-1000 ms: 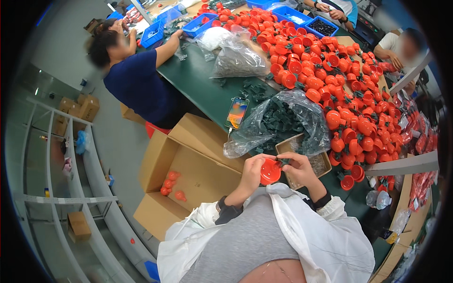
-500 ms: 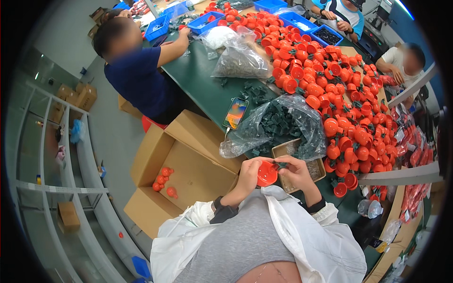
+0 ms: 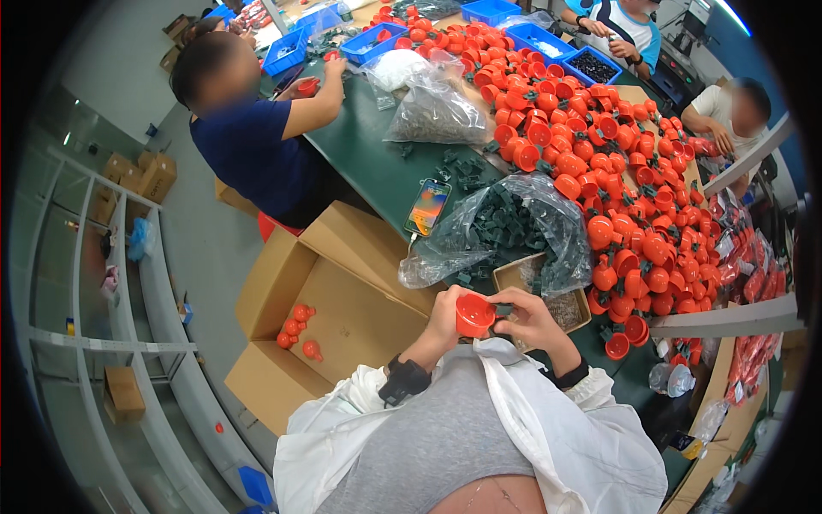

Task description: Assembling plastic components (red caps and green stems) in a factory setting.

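Note:
My left hand [image 3: 441, 324] grips a small red plastic cup [image 3: 473, 315] by its left side, in front of my body. The cup's open mouth is tilted up toward me. My right hand [image 3: 539, 324] is closed at the cup's right side, thumb and fingers bent together against it; what lies between those fingertips is hidden. Just beyond both hands, a clear plastic bag [image 3: 561, 248] spills dark green plastic clips [image 3: 505, 221]. Beside my right hand sits a shallow cardboard tray [image 3: 580, 315] of small parts.
An open carton [image 3: 368, 321] at my left holds several red cups [image 3: 296, 325]. A large heap of red cups [image 3: 582, 163] covers the table's right side. A phone [image 3: 428, 206] with a cable lies on the green tabletop [image 3: 360, 154]. A co-worker [image 3: 248, 128] sits at the left.
The cup has turned and shifted slightly left, showing more of its side. The dark green clip seen between my right fingers is now out of sight. The left co-worker's hands moved apart, showing another red cup.

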### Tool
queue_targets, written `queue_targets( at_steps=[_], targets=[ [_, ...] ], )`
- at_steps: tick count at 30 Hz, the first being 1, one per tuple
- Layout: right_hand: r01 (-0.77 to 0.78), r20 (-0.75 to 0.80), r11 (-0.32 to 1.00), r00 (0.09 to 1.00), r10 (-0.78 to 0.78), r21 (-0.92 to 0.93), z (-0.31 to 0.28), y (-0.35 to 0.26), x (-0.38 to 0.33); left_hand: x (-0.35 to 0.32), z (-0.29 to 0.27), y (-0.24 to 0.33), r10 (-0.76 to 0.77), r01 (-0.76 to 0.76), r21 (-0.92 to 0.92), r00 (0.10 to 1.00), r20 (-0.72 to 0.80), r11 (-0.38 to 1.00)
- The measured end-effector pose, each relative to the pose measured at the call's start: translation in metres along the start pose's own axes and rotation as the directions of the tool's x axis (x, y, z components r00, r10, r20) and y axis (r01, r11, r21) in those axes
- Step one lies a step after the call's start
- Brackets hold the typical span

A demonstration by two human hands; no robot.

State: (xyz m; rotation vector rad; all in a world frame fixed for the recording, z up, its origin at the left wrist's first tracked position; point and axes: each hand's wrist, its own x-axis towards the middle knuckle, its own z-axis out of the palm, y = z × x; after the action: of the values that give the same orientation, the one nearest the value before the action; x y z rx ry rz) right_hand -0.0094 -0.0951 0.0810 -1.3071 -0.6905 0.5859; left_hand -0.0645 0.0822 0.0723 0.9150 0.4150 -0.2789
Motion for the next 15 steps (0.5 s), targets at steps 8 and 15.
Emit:
queue_targets(
  at_steps=[8, 15],
  targets=[
    [-0.075, -0.152, 0.997, 0.985, 0.076, 0.015, 0.001, 0.008, 0.000, -0.006, 0.011, 0.004, 0.527, -0.511, 0.597, 0.833, 0.167, 0.619],
    [0.039, -0.061, 0.801, 0.994, -0.093, -0.597, 0.013, -0.003, 0.010, -0.001, -0.011, -0.003, 0.092, -0.066, 0.216, 0.989, -0.114, 0.974]
  ],
)
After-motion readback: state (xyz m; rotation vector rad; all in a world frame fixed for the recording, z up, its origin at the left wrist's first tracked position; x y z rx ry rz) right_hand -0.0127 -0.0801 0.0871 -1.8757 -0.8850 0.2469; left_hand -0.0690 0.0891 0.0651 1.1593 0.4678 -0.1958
